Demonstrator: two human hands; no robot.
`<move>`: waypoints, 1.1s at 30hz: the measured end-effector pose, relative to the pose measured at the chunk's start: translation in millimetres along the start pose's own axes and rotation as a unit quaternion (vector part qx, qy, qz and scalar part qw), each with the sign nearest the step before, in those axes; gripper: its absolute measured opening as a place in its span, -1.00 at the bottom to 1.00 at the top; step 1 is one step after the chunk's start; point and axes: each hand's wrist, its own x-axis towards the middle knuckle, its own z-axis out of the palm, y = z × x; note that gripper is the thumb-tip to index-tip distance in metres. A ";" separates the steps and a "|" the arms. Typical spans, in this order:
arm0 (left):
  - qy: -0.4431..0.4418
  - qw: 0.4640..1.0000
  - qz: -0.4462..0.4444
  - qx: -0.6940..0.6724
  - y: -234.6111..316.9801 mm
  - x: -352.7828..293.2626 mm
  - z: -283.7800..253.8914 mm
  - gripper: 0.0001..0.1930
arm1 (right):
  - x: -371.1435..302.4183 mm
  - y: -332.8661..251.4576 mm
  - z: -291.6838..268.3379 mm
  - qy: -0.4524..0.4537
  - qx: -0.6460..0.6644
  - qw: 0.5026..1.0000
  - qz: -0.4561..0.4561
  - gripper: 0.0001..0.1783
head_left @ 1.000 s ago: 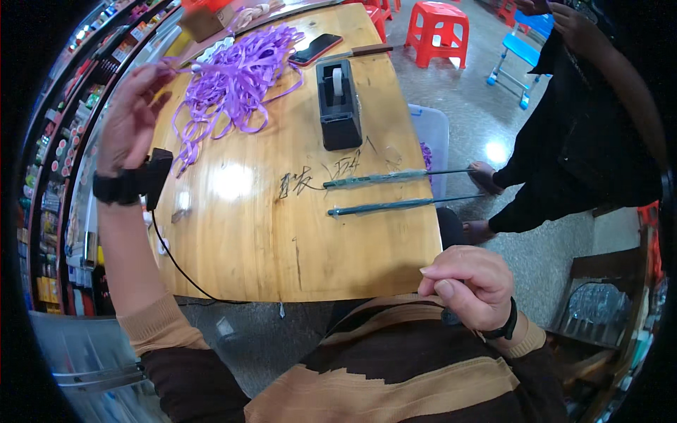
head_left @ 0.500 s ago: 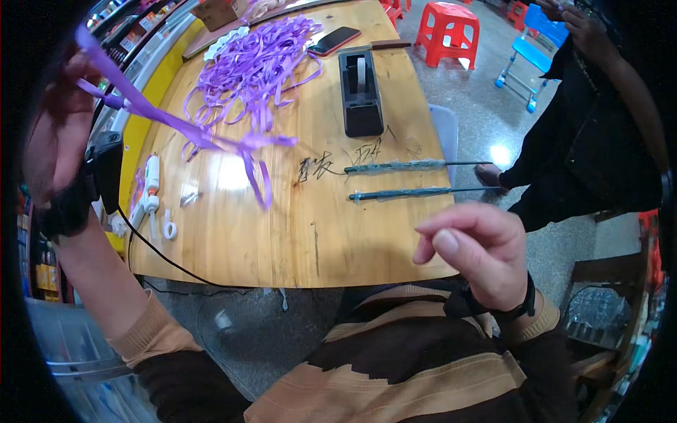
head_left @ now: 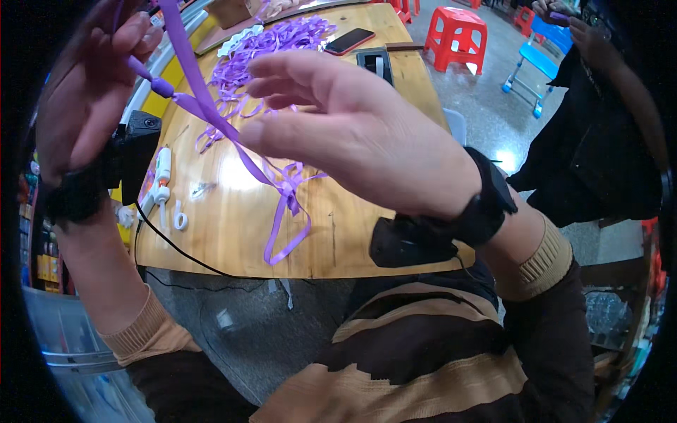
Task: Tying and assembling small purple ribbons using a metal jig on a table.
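My left hand (head_left: 88, 99) is raised at the upper left, fingers curled round a purple ribbon lanyard (head_left: 195, 70). A small purple toggle (head_left: 162, 87) sits on the strand below those fingers. The lanyard slants down to the right over the table, ending in a knot with loose tails and a hanging loop. My right hand (head_left: 352, 127) reaches in from the right, thumb and fingers apart, its thumb tip beside the lanyard; whether they touch I cannot tell. A heap of purple ribbons (head_left: 289, 39) lies at the far side, partly behind my right hand.
On the wooden table (head_left: 211, 247) lie a white glue gun (head_left: 163, 173), a small white ring (head_left: 180, 220), a phone (head_left: 350, 41) and a half-hidden black tape dispenser (head_left: 372, 59). A black cable crosses the near-left edge. Beyond are a red stool (head_left: 457, 39) and a person in black (head_left: 592, 134).
My right hand has come up and left from the near right edge to the lanyard, now covering the dark green rods. The lanyard's lower end has swung down and right.
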 end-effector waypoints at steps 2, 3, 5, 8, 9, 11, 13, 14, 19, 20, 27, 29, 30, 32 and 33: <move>0.020 0.999 -0.005 0.040 3.1 -9.8 -16.3 -0.81 | 8.9 -10.3 10.6 -0.028 0.037 0.998 0.030 -0.50; 0.027 0.998 -0.007 0.057 4.0 -16.3 -40.8 -0.80 | 12.4 -12.6 14.2 -0.050 0.069 0.994 0.064 -0.53; 0.036 0.995 -0.010 0.093 9.0 -16.2 -51.3 -0.79 | 19.1 -12.2 17.8 -0.050 0.115 0.992 0.005 -0.63; 0.055 0.988 -0.019 0.146 -0.5 -20.0 -52.0 -0.76 | 24.2 -13.4 16.8 -0.067 0.131 0.988 0.043 -0.70; 0.062 0.984 -0.022 0.162 -4.0 -21.0 -51.5 -0.75 | 27.2 -11.5 14.8 -0.050 0.095 0.994 0.024 -0.71; 0.075 0.978 -0.030 0.194 -11.7 -23.8 -50.3 -0.73 | 33.3 -7.6 10.5 -0.031 0.059 0.998 0.009 -0.72; 0.092 0.968 -0.040 0.229 -9.3 -37.8 -106.2 -0.71 | 41.3 -9.4 9.2 0.004 0.027 0.998 0.062 -0.73; 0.094 0.965 -0.041 0.242 -14.3 -34.4 -100.6 -0.70 | 55.1 -32.0 -2.3 -0.099 0.127 0.972 0.172 -0.69; 0.118 0.942 -0.059 0.309 -30.9 -45.5 -96.2 -0.65 | 60.1 -43.3 -7.2 0.002 0.186 0.968 0.170 -0.80; 0.121 0.912 -0.073 0.384 -43.5 -47.3 -94.4 -0.66 | 59.6 -43.5 -10.5 0.028 0.182 0.972 0.146 -0.80; 0.206 0.882 -0.030 0.424 -43.6 -65.1 -154.0 -0.76 | 59.6 -33.9 -24.3 0.013 0.270 0.960 0.069 -0.81; 0.302 0.880 -0.026 0.365 -35.6 -62.7 -160.0 -0.76 | 57.9 -36.1 -25.5 0.048 0.255 0.960 0.101 -0.82; 0.324 0.870 -0.010 0.372 -33.2 -64.3 -161.5 -0.76 | 55.5 -32.7 -30.4 0.047 0.256 0.960 0.101 -0.82; 0.340 0.874 0.029 0.345 -30.3 -67.5 -158.3 -0.76 | 52.8 -27.8 -37.9 0.049 0.254 0.961 0.100 -0.83; 0.357 0.876 0.067 0.317 -30.5 -67.1 -158.8 -0.76 | 52.0 -26.0 -40.6 0.063 0.250 0.962 0.095 -0.83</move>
